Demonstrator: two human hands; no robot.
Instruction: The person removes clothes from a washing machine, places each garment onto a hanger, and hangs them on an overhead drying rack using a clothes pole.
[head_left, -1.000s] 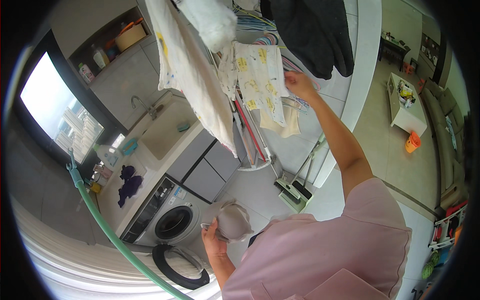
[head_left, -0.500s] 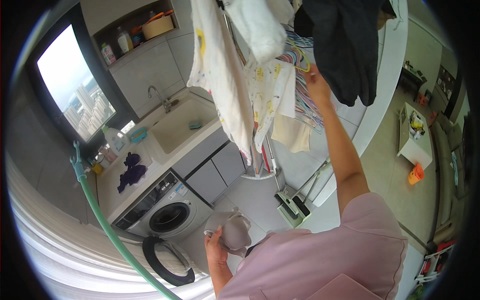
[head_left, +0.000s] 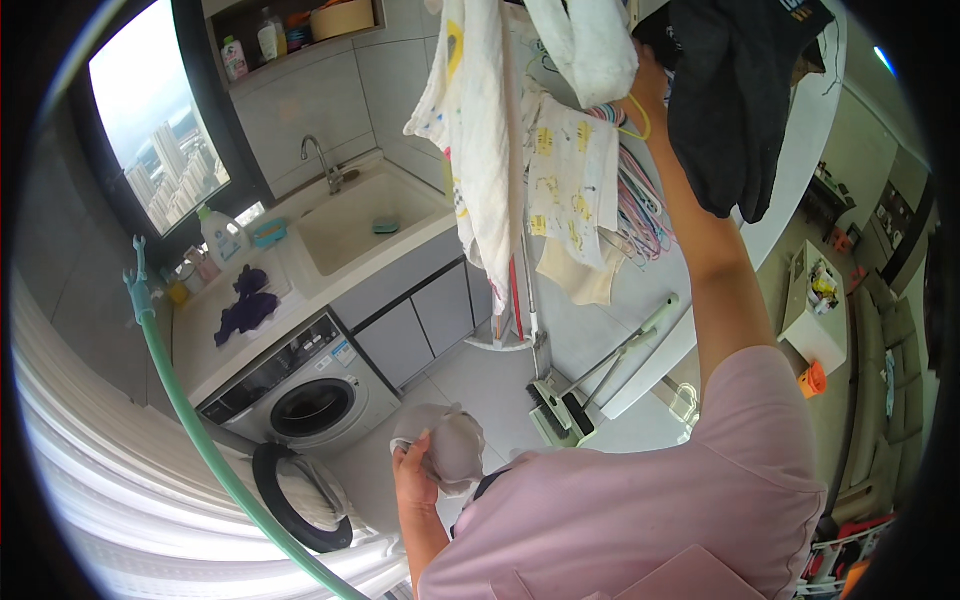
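My left hand point(head_left: 415, 478) is closed around a grey bra point(head_left: 455, 450), held low in front of my body. My right arm stretches up among the hanging laundry. My right hand point(head_left: 648, 85) is beside the black garment point(head_left: 730, 120), and its fingers are mostly hidden there. Across the right wrist area curves a yellow hanger point(head_left: 644, 128). A bunch of coloured hangers point(head_left: 640, 205) hangs just below. Left of this hand hang a white garment point(head_left: 590, 50), a white cloth with yellow prints point(head_left: 575, 170) and a long white cloth point(head_left: 485, 150).
A green forked clothes pole point(head_left: 190, 420) slants along the left. The washing machine point(head_left: 310, 400) stands under a counter with a sink point(head_left: 350, 235) and a dark purple garment point(head_left: 247, 305). A broom and dustpan point(head_left: 560, 412) stand on the floor. White curtains point(head_left: 90, 450) hang at lower left.
My right hand has moved up from the yellow hanger to beside the black garment. The left hand still holds the bra. The view has shifted slightly.
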